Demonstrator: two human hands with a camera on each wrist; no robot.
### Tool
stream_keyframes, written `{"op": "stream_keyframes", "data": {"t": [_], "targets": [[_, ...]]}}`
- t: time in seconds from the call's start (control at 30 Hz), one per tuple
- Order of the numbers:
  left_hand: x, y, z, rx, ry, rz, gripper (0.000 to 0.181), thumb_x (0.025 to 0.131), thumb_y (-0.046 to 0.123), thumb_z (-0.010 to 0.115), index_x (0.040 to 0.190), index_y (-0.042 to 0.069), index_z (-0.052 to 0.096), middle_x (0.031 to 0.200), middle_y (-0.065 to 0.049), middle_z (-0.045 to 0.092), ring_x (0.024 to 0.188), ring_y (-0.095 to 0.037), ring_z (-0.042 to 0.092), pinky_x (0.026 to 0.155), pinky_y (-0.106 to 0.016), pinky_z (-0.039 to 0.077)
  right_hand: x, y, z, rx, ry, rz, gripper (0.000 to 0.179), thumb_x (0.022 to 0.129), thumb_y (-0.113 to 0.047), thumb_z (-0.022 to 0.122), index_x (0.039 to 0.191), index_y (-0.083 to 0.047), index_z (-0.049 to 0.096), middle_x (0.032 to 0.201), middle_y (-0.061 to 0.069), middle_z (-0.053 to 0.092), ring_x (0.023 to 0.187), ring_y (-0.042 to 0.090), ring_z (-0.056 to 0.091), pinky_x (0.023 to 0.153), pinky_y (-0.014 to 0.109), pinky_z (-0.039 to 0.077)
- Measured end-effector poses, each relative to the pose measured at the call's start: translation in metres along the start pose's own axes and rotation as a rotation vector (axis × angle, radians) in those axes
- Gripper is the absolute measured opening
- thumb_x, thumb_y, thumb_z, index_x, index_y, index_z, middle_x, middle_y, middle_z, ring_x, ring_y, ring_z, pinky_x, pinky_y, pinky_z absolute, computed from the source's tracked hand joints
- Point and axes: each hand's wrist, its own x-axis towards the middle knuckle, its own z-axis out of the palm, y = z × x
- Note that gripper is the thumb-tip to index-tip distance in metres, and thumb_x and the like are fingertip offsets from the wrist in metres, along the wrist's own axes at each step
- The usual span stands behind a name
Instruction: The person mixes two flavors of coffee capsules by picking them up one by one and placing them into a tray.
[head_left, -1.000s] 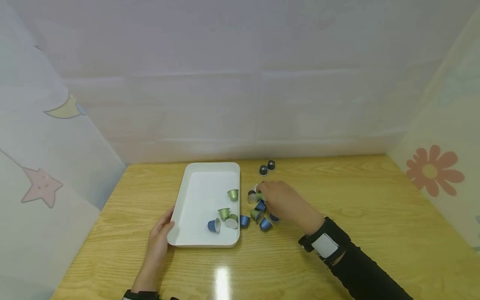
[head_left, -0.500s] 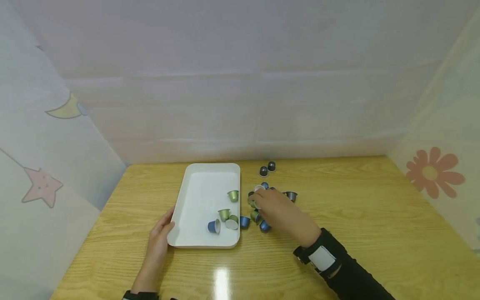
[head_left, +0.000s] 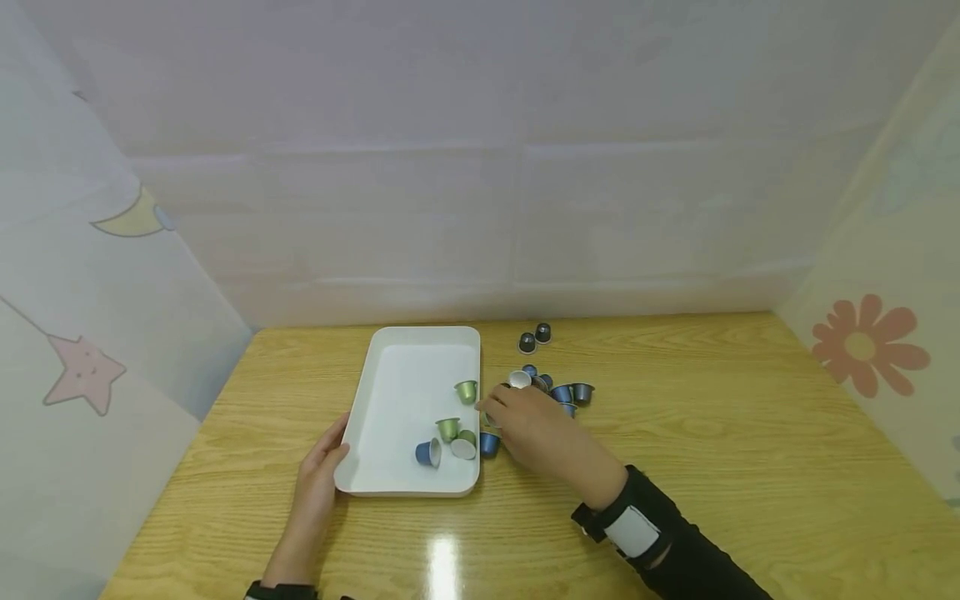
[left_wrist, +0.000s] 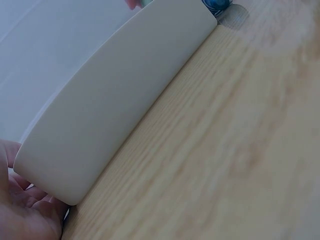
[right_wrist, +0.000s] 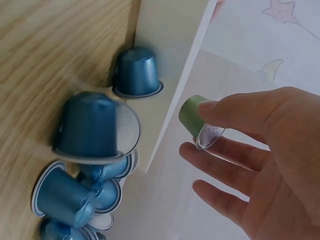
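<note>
My left hand (head_left: 322,462) grips the near left side of a white tray (head_left: 408,358); in the left wrist view its thumb lies at the rim and the fingers are at the tray's corner. Between thumb and fingers, my right hand (head_left: 536,429) pinches a green coffee capsule (right_wrist: 192,116), close by the tray's right rim. Inside the tray, toward the right and near end, lie a blue capsule (head_left: 428,452) and several green capsules (head_left: 448,428). Another blue capsule (right_wrist: 136,72) sits outside against the tray wall.
Right of the tray, several blue capsules (head_left: 562,393) and a dark grey one (head_left: 582,393) lie bunched beyond my right hand. Two dark capsules (head_left: 527,342) stand farther back. Wall sheets border the wooden table (head_left: 712,433) at the back and sides.
My right hand has moved left from the capsule pile to the tray's rim, with a green capsule in its fingers. Some capsules in the pile have shifted. My left hand has stayed put.
</note>
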Motion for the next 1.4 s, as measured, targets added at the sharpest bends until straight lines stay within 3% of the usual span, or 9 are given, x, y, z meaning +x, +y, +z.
{"op": "stream_keyframes", "data": {"t": [0.17,0.37,0.67,0.87,1.13,1.4], "targets": [[0.000,-0.001,0.000,0.002,-0.001,0.003,0.047,0.101,0.013,0.034,0.148,0.007,0.028,0.157,-0.011,0.025,0.140,-0.021,0.025,0.086,0.002,0.036,0.002,-0.010,-0.001,0.000,-0.012,-0.012,0.031,0.084,-0.013,0.065,0.114,-0.012,0.063,0.107,0.002,0.068,0.097,0.015,0.062,0.083,0.032,0.058],[0.000,-0.001,0.000,0.009,0.001,-0.001,0.048,0.101,0.014,0.034,0.148,0.007,0.028,0.157,-0.010,0.025,0.140,-0.020,0.024,0.087,0.001,0.034,0.004,-0.020,0.003,-0.021,0.069,-0.077,0.025,0.084,-0.014,0.064,0.109,-0.013,0.066,0.102,0.001,0.070,0.092,0.015,0.064,0.088,0.032,0.056],[0.000,0.001,-0.001,0.007,0.007,-0.011,0.048,0.101,0.012,0.033,0.148,0.007,0.028,0.158,-0.009,0.024,0.141,-0.019,0.023,0.088,0.001,0.033,0.005,-0.036,0.003,-0.002,-0.051,-0.064,0.034,0.085,-0.025,0.065,0.117,-0.016,0.063,0.107,0.000,0.070,0.097,0.015,0.062,0.086,0.036,0.054],[0.001,0.001,0.001,-0.007,0.018,-0.014,0.048,0.100,0.010,0.033,0.148,0.005,0.028,0.158,-0.011,0.025,0.140,-0.019,0.024,0.088,0.001,0.035,0.004,-0.042,0.006,0.033,-0.051,-0.074,0.034,0.086,-0.022,0.064,0.119,-0.016,0.063,0.105,-0.001,0.069,0.097,0.014,0.061,0.092,0.034,0.054],[0.002,0.002,0.000,-0.014,0.005,-0.005,0.048,0.100,0.010,0.033,0.148,0.006,0.027,0.158,-0.010,0.023,0.141,-0.019,0.022,0.087,0.001,0.035,0.005,-0.046,0.014,-0.001,0.009,-0.114,0.031,0.085,-0.021,0.066,0.115,-0.017,0.065,0.099,-0.004,0.069,0.089,0.011,0.062,0.081,0.030,0.056],[0.001,0.000,0.000,-0.004,-0.010,0.031,0.048,0.100,0.009,0.032,0.148,0.003,0.026,0.158,-0.013,0.022,0.142,-0.024,0.021,0.087,0.002,0.035,0.003,-0.048,0.019,0.033,0.013,-0.110,0.026,0.085,-0.017,0.064,0.111,-0.016,0.065,0.096,-0.004,0.069,0.086,0.010,0.061,0.078,0.028,0.056]]}}
